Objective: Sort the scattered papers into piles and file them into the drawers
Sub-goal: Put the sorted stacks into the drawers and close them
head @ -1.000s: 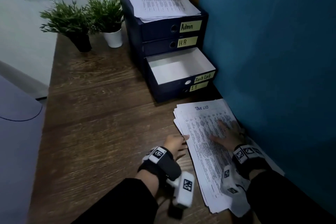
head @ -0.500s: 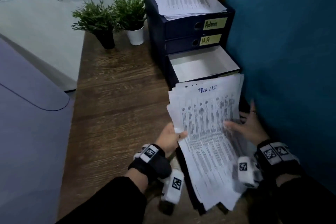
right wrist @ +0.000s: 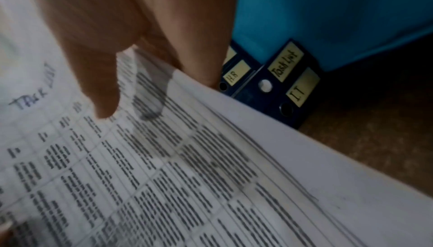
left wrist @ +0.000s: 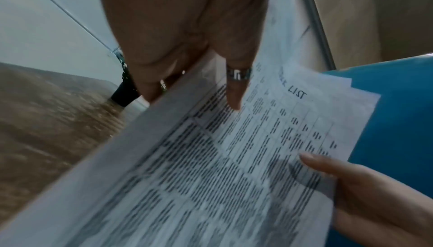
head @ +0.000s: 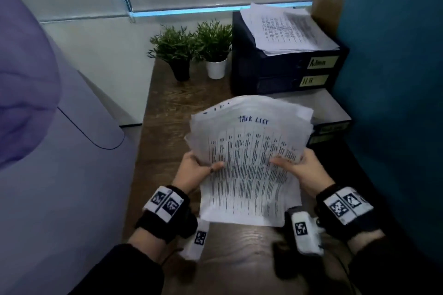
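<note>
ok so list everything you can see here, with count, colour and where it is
paper stack: one, white with black print, headed "task list", held up over the desk
loose papers: one pile, white, on top of the drawer unit
drawer unit: one, dark blue, back right of the desk, yellow labels
open drawer: one, pale inside, third down, pulled out behind the held stack
plants: two, green, one black pot, one white pot, left of the drawer unit
desk: one, brown wood
partition: one, blue, at right
left hand: grips the stack's left edge
right hand: grips the stack's right edge
wrist bands: two, black with white tags
</note>
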{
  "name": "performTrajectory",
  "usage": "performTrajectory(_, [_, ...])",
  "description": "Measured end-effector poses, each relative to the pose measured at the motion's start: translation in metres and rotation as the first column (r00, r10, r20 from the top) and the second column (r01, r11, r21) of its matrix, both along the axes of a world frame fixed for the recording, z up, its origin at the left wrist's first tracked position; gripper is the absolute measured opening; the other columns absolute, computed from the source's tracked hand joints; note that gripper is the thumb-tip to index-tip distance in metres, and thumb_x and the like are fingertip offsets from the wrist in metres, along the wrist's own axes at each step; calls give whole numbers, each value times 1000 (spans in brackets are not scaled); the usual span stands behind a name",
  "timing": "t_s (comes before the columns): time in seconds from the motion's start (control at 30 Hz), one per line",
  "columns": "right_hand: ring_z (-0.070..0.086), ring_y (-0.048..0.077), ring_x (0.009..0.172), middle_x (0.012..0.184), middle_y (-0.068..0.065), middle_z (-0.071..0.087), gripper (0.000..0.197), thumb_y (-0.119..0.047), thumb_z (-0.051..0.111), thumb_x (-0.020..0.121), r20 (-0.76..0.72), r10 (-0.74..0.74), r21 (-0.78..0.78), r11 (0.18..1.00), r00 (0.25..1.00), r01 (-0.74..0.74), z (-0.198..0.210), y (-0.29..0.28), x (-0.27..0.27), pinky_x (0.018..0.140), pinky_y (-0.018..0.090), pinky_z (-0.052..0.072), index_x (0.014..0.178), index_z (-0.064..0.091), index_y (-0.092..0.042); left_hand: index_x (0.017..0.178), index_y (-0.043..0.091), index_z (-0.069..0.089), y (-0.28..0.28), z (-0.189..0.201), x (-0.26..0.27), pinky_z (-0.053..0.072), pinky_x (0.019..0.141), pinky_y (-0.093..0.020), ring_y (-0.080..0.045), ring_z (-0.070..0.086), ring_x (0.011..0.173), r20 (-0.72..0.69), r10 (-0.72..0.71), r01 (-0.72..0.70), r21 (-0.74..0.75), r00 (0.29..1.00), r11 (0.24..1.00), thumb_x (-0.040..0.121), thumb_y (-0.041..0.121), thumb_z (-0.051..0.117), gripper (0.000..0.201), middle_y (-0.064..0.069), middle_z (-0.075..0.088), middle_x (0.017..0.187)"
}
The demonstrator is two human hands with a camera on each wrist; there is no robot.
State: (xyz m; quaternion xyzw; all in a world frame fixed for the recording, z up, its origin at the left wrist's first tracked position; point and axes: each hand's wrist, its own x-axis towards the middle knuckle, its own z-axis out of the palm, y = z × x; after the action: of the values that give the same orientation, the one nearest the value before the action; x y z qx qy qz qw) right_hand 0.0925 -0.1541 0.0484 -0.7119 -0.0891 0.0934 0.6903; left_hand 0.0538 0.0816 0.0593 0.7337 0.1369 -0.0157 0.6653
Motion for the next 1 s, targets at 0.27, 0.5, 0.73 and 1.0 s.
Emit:
performTrajectory(0.27, [67,3,85,86,-10,74,31,-5,72,66,-8,37,-13,999,999,-37,0,12,6,77,19,55,92,66,-20,112,4,64,4,-25,5,46,95,-32,-24,61,109,-167,-8,13,29,986,999,73,12,75,41,-13,65,117])
performTrajectory(0.5, [48,-2,116,130,0,46,90,-10,80,67,584,-237,-110,924,776,365,87,7,26,98,15,41,138,26,-20,61,34,55,17,45,11,41,59,-7,18,53,60,404,-104,-109,470,909,876,77,-4,64,42,21,57,58])
performTrajectory(0.73, [66,2,81,98,-1,73,46,-11,80,66,442,196,-544,835,875,87,137,18,47,77,21,53,109,65,-17,68,40,64,28,77,22,32,55,-7,9,53,63,364,-390,44,681,846,731,76,13,72,29,26,56,58])
performTrajectory(1.0, [70,22,93,90,-3,75,43,-29,80,60,120,-16,-255,966,993,47,64,-28,60,85,31,57,92,68,-3,83,21,72,116,-14,-10,57,80,-33,-17,68,85,18,56,-58,229,998,972,55,21,85,31,10,74,77])
